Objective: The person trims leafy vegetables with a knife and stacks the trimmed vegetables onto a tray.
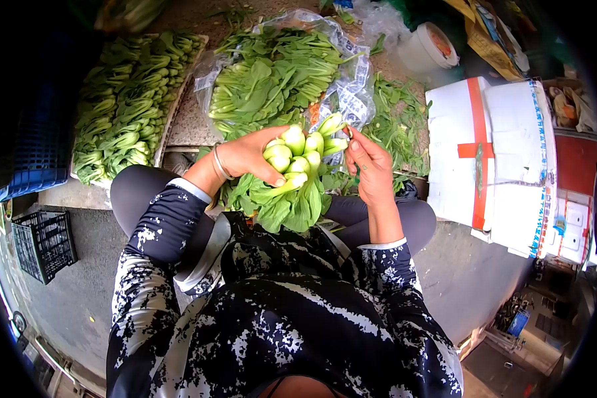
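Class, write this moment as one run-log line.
left hand: holds leafy bunch; right hand: at bunch's stem ends; ahead: greens piled on plastic; far right: white box

Red-taped white box [507, 156], white bucket [420, 56], black crate [45, 244]

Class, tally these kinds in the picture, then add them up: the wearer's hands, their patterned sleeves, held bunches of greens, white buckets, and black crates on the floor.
Hands: 2, the left hand and the right hand
Patterned sleeves: 2, the left sleeve and the right sleeve
Held bunch of greens: 1
White bucket: 1
Black crate: 1
Total: 7
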Demonstrator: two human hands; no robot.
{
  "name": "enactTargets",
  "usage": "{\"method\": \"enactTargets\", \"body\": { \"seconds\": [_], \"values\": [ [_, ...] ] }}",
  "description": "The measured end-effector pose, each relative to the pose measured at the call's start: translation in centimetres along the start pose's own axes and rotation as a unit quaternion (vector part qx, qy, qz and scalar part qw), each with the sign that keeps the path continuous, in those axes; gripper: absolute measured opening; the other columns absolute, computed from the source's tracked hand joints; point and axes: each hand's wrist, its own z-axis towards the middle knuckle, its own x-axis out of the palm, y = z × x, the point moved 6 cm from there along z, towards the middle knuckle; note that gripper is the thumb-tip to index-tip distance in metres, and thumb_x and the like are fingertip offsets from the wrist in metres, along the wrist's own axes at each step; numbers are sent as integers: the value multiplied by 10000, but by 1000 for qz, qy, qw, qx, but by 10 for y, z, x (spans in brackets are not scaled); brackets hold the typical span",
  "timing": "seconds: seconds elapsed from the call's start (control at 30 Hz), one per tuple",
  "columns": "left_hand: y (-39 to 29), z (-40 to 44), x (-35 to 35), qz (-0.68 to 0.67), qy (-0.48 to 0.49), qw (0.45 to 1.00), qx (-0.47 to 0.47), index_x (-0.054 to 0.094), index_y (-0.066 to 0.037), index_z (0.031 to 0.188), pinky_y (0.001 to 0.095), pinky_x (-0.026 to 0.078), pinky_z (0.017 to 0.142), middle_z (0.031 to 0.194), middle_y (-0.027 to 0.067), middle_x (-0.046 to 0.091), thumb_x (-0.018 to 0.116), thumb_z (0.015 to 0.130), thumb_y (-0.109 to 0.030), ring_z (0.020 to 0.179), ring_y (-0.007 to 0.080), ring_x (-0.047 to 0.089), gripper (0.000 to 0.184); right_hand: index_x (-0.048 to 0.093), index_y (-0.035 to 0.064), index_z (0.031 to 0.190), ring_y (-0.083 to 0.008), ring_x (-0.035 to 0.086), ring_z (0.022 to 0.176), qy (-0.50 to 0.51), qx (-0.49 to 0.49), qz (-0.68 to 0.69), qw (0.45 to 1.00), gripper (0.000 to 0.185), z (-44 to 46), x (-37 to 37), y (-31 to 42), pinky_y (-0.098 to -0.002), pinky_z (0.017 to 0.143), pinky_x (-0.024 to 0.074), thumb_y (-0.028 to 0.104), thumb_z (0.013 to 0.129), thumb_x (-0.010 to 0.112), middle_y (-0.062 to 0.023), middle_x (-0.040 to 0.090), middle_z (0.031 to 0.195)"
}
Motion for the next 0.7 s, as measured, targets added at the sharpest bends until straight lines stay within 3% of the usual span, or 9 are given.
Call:
{"method": "enactTargets", "body": {
  "seconds": [0.07, 0.13, 0.2, 0.27, 0.47, 0.7],
  "values": [
    [6, 3, -2, 30, 3, 999, -35, 395, -14, 1217, 279, 402, 886, 1111, 41, 518, 773, 473, -93, 989, 139, 502, 838, 502, 6, 1207, -67, 392, 541, -17, -9, -29, 999, 376, 1, 1, 6, -189, 466, 309, 176, 876, 550, 9, 473, 651],
    [9, 3, -3, 43, 13, 998, -47, 402, -17, 1213, 277, 402, 883, 1104, 39, 520, 776, 476, -104, 986, 135, 500, 831, 499, 13, 1214, -64, 388, 544, 39, -2, 58, 998, 385, 5, 6, 13, -186, 468, 309, 203, 882, 541, 17, 469, 656],
    [11, 3, -2, 56, 21, 997, -58, 408, -20, 1208, 275, 402, 879, 1098, 37, 521, 780, 479, -114, 982, 131, 499, 824, 499, 33, 1221, -56, 376, 544, 51, 7, 63, 997, 388, 9, 2, 15, -183, 469, 306, 210, 879, 545, 31, 455, 656],
    [12, 3, -1, 84, 27, 995, -47, 426, -25, 1185, 269, 406, 863, 1071, 31, 528, 782, 488, -126, 967, 123, 498, 789, 499, 50, 1228, -47, 361, 539, 100, 28, -55, 993, 384, 8, 6, 16, -179, 470, 300, 204, 879, 546, 43, 432, 640],
    [14, 2, 0, 131, 48, 989, -54, 448, -27, 1146, 266, 410, 851, 1037, 24, 535, 778, 499, -143, 940, 117, 502, 735, 502, 56, 1227, -32, 347, 540, 161, 90, -89, 979, 388, 6, 4, 12, -176, 476, 279, 213, 876, 553, 60, 414, 618],
    [15, 2, 0, 132, 55, 988, -60, 455, -26, 1138, 268, 412, 847, 1036, 25, 534, 776, 503, -149, 935, 118, 504, 722, 505, 56, 1225, -36, 344, 526, 116, 50, -139, 982, 378, 10, -9, 7, -181, 469, 281, 207, 881, 546, 64, 406, 605]
  ]
}}
